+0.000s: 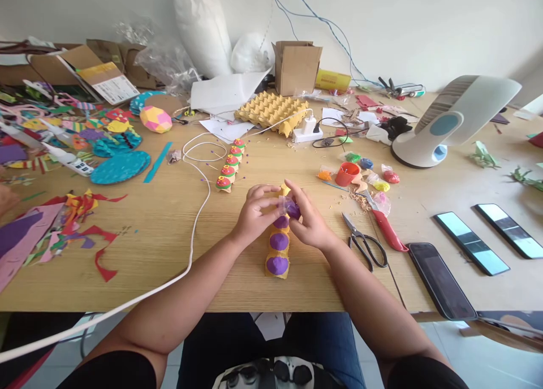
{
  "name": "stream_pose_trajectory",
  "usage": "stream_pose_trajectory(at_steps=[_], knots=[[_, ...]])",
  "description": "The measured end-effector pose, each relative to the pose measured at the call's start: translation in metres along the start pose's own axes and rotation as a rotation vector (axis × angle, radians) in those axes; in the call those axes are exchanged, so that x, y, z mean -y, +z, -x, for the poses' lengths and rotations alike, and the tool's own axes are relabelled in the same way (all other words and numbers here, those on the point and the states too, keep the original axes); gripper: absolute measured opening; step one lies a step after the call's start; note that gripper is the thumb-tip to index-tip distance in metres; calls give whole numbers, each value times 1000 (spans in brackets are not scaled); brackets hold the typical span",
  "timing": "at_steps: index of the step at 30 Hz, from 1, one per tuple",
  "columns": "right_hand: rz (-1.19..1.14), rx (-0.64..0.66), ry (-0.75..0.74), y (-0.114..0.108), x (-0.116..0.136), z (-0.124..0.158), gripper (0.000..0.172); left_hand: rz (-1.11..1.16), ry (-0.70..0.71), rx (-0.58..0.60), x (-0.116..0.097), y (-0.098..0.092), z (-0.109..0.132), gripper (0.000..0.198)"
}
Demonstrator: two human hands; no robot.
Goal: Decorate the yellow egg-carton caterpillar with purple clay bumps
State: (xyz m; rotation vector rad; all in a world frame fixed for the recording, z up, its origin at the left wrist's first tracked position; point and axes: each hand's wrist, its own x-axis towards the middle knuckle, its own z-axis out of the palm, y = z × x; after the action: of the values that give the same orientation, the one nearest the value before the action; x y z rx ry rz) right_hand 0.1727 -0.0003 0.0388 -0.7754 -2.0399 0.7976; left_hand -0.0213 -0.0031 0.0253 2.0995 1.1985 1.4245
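Observation:
Both hands meet over a strip cut from a yellow egg carton (271,257), which lies lengthwise before me. Its nearer cups carry purple clay caps (279,241), while the far end shows bare yellow. Between my fingers is a small clear bag of purple clay (292,209). My left hand (258,212) pinches the clear plastic side of it. Curled about the purple lump, my right hand (311,219) grips the bag from the other side. Farther off stands a finished-looking strip with red and green caps (228,169), with dark pins lying around it.
Scissors (365,242), a red-handled knife (388,229), a red cup (347,174) and bagged clay lumps lie right. Phones (443,279) and a white fan (445,123) stand farther right. A white cable (193,236) crosses the left side, near paper scraps (91,230). Another person's hand (6,199) shows far left.

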Motion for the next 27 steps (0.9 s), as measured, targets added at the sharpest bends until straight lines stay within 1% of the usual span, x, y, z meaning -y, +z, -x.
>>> stream_pose_trajectory(at_steps=[4, 7, 9, 12, 15, 19, 21, 23, 24, 26, 27], knots=[[-138, 13, 40, -2, -3, 0, 68, -30, 24, -7, -3, 0, 0, 17], [-168, 30, 77, -1, -5, 0, 61, -58, 70, -10, -3, 1, 1, 21], [-175, 49, 91, -1, -5, 1, 60, -67, 107, -12, -3, 1, 2, 20], [-233, 62, 126, 0, -3, 1, 56, -73, 127, -57, -4, -1, 1, 11], [-335, 44, 168, 2, -2, 0, 55, -68, 112, -110, -7, -2, 1, 6], [-466, 7, 196, 6, -2, -2, 56, -78, 75, -121, -11, -3, 1, 7], [-482, -27, 202, 6, -3, -3, 57, -58, 41, -143, -10, -2, 2, 9], [-462, -98, 234, 4, -5, -4, 57, 13, -37, -199, -5, 0, 2, 12], [-454, -150, 264, 2, -7, -5, 56, 70, -97, -241, -2, 1, 1, 14], [-472, -265, 340, -2, -13, -6, 49, 255, -244, -394, 5, 4, 0, 20], [-507, -322, 371, -5, -16, -7, 44, 342, -309, -451, 9, 6, 0, 24]])
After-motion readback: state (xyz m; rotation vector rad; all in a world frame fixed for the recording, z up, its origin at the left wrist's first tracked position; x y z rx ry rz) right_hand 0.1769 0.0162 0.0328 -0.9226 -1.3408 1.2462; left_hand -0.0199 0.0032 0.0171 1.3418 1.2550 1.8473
